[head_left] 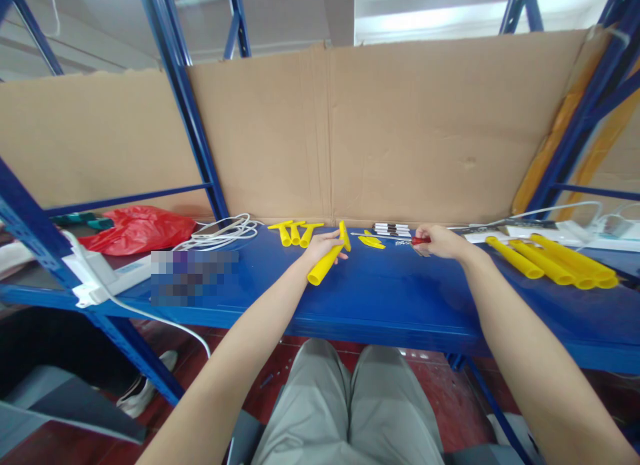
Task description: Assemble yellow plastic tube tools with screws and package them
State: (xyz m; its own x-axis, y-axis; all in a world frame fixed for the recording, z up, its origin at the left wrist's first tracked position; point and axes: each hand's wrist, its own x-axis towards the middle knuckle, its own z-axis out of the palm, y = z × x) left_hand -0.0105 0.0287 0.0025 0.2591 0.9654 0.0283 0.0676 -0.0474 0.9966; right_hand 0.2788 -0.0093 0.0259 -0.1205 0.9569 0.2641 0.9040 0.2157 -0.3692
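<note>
My left hand (323, 246) is closed around a yellow tube with a crosspiece (325, 265), its open end tilted toward me. In my right hand (434, 241) is a screwdriver (421, 240), gripped by its red handle, with the thin shaft pointing left toward the yellow piece. Between the hands, a flat yellow part (372, 240) lies on the blue shelf (380, 292). Just behind it are several small black-and-white items (391, 229). Small metal bits, too tiny to name, lie near my right hand.
Several yellow T-shaped pieces (296, 234) stand left of my left hand. Several plain yellow tubes (555, 262) lie at the right. A red plastic bag (143, 229), a coiled white cable (227, 232) and a power strip (120, 275) occupy the left. Cardboard (400, 132) closes the back.
</note>
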